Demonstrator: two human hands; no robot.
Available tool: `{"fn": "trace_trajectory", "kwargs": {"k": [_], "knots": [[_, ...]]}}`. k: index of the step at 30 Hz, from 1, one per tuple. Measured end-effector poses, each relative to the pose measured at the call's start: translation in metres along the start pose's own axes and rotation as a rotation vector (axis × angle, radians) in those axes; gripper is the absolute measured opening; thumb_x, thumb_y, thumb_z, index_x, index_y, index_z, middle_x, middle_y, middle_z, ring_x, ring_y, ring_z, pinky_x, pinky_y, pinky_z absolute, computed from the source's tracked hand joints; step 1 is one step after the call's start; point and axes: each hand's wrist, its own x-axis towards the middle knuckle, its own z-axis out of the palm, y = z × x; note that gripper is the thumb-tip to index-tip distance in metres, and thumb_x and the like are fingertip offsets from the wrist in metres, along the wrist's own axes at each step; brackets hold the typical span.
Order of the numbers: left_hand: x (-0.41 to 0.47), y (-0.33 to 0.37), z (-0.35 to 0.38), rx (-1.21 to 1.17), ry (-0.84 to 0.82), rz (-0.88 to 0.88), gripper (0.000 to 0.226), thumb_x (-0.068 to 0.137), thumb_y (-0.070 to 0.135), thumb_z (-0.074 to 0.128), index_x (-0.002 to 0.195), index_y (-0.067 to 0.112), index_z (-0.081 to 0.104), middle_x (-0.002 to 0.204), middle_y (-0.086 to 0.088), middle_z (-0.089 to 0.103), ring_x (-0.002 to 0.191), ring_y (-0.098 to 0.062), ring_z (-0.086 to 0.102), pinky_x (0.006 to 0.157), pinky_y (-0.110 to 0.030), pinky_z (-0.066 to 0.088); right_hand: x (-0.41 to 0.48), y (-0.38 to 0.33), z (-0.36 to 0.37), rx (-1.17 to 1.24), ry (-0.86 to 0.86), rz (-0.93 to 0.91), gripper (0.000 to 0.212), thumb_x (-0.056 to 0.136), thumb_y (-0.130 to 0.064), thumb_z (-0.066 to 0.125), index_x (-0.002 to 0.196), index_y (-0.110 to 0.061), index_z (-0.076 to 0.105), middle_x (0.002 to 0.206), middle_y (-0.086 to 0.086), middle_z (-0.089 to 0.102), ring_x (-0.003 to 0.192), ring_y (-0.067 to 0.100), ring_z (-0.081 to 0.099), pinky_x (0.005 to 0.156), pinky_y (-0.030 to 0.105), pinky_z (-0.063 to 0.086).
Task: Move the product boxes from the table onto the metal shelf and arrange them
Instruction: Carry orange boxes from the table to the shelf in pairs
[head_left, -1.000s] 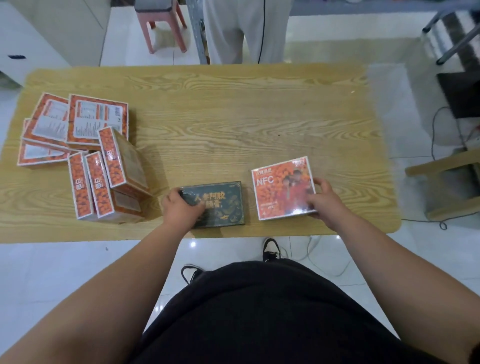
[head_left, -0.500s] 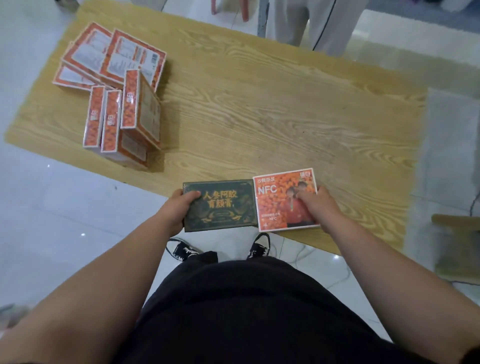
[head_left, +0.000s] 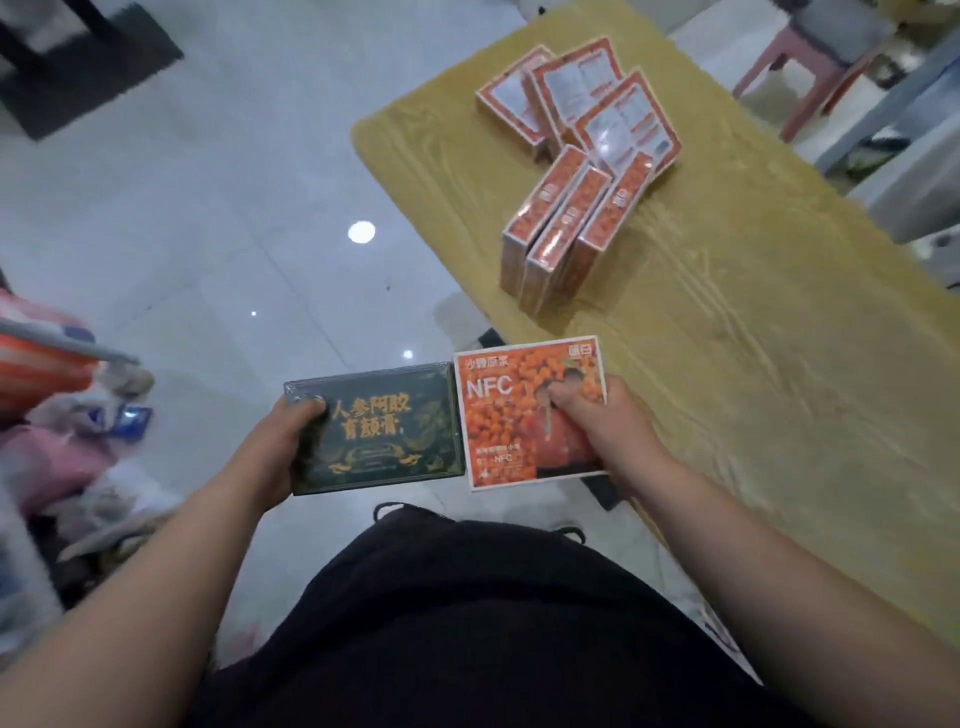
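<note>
My left hand (head_left: 288, 447) grips the left end of a dark green box (head_left: 384, 431) with gold lettering, thumb on its top face. My right hand (head_left: 602, 431) grips the right side of an orange box (head_left: 511, 415) marked NFC, thumb on its front. Both boxes are held side by side in the air, off the table's near corner, above the floor. Three orange boxes (head_left: 566, 228) stand on edge on the wooden table (head_left: 779, 364), and behind them lie flat orange boxes (head_left: 587, 98). The metal shelf is not clearly visible.
White tiled floor (head_left: 208, 218) spreads to the left. Blurred colourful bags and packages (head_left: 57, 426) sit at the far left edge. A pink stool (head_left: 810, 57) stands past the table's far end, and a dark mat (head_left: 83, 62) lies at the top left.
Both boxes have been lifted off the table and carried left, now over the floor. The view has swung left, so the table sits to the right.
</note>
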Motion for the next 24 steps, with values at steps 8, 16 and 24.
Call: {"fn": "trace_trajectory", "kwargs": {"k": [8,16,24], "knots": [[0.001,0.027,-0.178,-0.355,0.236,0.096,0.030,0.092,0.029,0.064,0.119,0.018,0.057,0.093,-0.008,0.073,0.070,-0.022,0.073,0.059,-0.045,0.060,0.033,-0.145,0.193,-0.242,-0.224,-0.230,0.061,0.067,-0.056,0.083,0.110,-0.019,0.062,0.096,-0.004,0.073,0.086,0.014,0.072,0.073,0.026,0.058],[-0.010,0.047,-0.281,-0.636,0.551,0.210,0.011,0.096,0.025,0.062,0.106,0.023,0.061,0.078,-0.003,0.075,0.064,-0.021,0.071,0.055,-0.039,0.060,0.061,-0.260,0.365,-0.375,-0.479,-0.368,0.046,0.071,-0.050,0.083,0.103,-0.025,0.060,0.098,-0.003,0.073,0.085,0.015,0.073,0.071,0.032,0.057],[0.010,0.126,-0.331,-0.805,0.812,0.289,0.044,0.086,0.033,0.073,0.123,0.015,0.056,0.106,-0.016,0.073,0.081,-0.030,0.073,0.076,-0.051,0.058,0.119,-0.394,0.501,-0.473,-0.727,-0.522,0.058,0.057,-0.060,0.076,0.103,-0.027,0.061,0.099,-0.004,0.074,0.087,0.017,0.073,0.079,0.038,0.060]]}}
